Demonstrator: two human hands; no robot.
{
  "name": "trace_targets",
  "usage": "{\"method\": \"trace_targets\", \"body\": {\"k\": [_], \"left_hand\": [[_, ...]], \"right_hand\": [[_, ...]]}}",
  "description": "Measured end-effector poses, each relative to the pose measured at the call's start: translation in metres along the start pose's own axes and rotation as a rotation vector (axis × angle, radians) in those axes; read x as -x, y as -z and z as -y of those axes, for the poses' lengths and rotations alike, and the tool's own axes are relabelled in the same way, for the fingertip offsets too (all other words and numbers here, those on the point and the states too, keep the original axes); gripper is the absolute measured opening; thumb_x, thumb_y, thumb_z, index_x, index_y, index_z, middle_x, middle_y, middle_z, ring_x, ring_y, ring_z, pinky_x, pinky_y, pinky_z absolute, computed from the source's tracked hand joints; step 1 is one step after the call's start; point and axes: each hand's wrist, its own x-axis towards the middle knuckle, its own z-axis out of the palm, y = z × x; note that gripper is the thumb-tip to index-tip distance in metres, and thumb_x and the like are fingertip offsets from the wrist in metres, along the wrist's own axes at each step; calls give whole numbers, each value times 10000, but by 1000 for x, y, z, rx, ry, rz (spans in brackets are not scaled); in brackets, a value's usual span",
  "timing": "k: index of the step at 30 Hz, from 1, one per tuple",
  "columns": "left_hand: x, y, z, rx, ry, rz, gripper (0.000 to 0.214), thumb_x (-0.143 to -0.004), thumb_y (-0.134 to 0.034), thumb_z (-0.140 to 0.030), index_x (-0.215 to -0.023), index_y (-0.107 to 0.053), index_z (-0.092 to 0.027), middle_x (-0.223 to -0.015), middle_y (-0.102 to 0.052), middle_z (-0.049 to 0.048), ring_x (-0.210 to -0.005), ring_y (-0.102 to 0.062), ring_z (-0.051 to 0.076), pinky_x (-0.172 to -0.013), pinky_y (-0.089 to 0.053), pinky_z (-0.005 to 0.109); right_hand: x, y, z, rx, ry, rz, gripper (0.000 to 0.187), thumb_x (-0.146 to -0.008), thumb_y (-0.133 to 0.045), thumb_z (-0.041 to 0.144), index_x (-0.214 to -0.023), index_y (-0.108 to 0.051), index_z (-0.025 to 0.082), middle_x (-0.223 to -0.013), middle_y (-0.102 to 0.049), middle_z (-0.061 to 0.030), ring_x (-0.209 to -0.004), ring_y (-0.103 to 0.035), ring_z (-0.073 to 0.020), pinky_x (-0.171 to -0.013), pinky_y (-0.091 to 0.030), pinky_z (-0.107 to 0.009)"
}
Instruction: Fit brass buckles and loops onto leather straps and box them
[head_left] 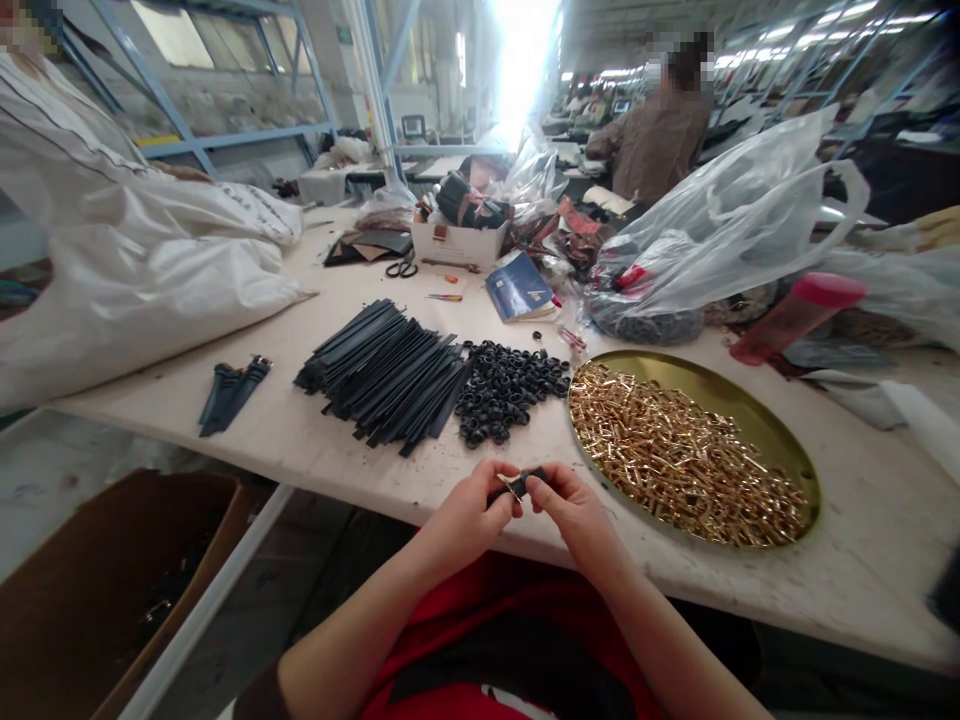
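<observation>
At the table's front edge, my left hand (480,505) and my right hand (568,503) pinch a short black strap (534,476) between them. A gold buckle (513,487) sits on the strap by my left fingertips; the fingers hide part of it. Beyond my hands is a heap of small black loops (504,392). To its left lies a pile of flat black straps (386,375). Right of my hands, a round gold tray (739,395) holds many loose gold buckles (675,455). A few black straps with gold buckles (234,393) lie farther left on the table.
A big white sack (150,270) leans over the left side. Behind the piles are scissors (402,267), a blue booklet (519,287), a white box (457,245) and a plastic bag (720,240). A pink-lidded bottle (795,315) lies right. A cardboard box (97,590) stands below left. Another person (660,130) is behind.
</observation>
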Motion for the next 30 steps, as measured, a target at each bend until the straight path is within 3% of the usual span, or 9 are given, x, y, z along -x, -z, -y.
{"method": "trace_targets", "body": {"k": [3,7,10,13,18,22,26,28,30], "left_hand": [[1,2,6,17,22,-27,185,-788,-435,-206,-969,-420,-172,-717,-602,0,-601,-504,94,-526,-361,190],[0,4,11,-19,99,-28,215,-793,-464,-302,-962,-418,-176,-635,-568,-24,-538,-503,103,-495,-365,201],[0,5,11,-160,102,-60,237,-786,-483,-368,-934,-451,-186,-610,-550,-33,-550,-515,117,-505,-353,208],[-1,5,9,-309,91,-90,257,-774,-496,-391,-941,-475,-197,-628,-554,-35,-570,-516,125,-528,-344,218],[0,9,8,-542,168,-68,396,-712,-515,-527,-904,-544,-182,-698,-602,15,-628,-536,173,-551,-335,246],[6,16,2,-448,147,90,302,-735,-499,-435,-849,-596,-172,-753,-627,24,-686,-542,176,-588,-364,245],[11,17,-4,-194,81,220,254,-769,-431,-250,-945,-598,-173,-769,-625,0,-677,-546,137,-638,-402,229],[10,15,-3,-115,76,228,280,-762,-443,-228,-992,-591,-174,-773,-622,-2,-668,-551,130,-659,-415,233],[8,11,0,-33,81,243,323,-753,-453,-205,-1051,-574,-179,-808,-625,3,-673,-559,126,-674,-426,239]], "right_hand": [[3,-2,-3,-6,-4,63,299,-700,-603,483,-691,-566,186,-591,-535,21,-593,-480,-128,-599,-395,-265],[4,2,-5,-207,-75,71,430,-803,-410,554,-761,-610,176,-644,-566,-14,-608,-498,-136,-618,-413,-284],[4,2,-6,-303,-174,89,304,-748,-560,481,-809,-614,189,-703,-566,2,-588,-478,-106,-593,-408,-255],[5,2,-9,-382,-298,216,293,-725,-609,444,-879,-606,195,-707,-538,17,-588,-463,-88,-579,-396,-228],[9,8,-11,-447,-406,288,253,-689,-656,412,-737,-557,185,-643,-488,35,-563,-434,-82,-561,-385,-217],[8,9,-9,-292,-295,194,316,-686,-627,474,-666,-503,184,-627,-504,24,-579,-457,-105,-586,-394,-245],[6,5,-13,35,-91,-23,310,-717,-577,464,-640,-422,207,-561,-495,36,-551,-459,-118,-579,-383,-262],[6,4,-16,202,0,-119,249,-715,-582,415,-734,-439,212,-568,-485,49,-532,-450,-119,-548,-367,-256],[8,6,-18,315,61,-94,210,-737,-555,367,-849,-466,213,-620,-502,44,-556,-465,-124,-545,-365,-252]]}}
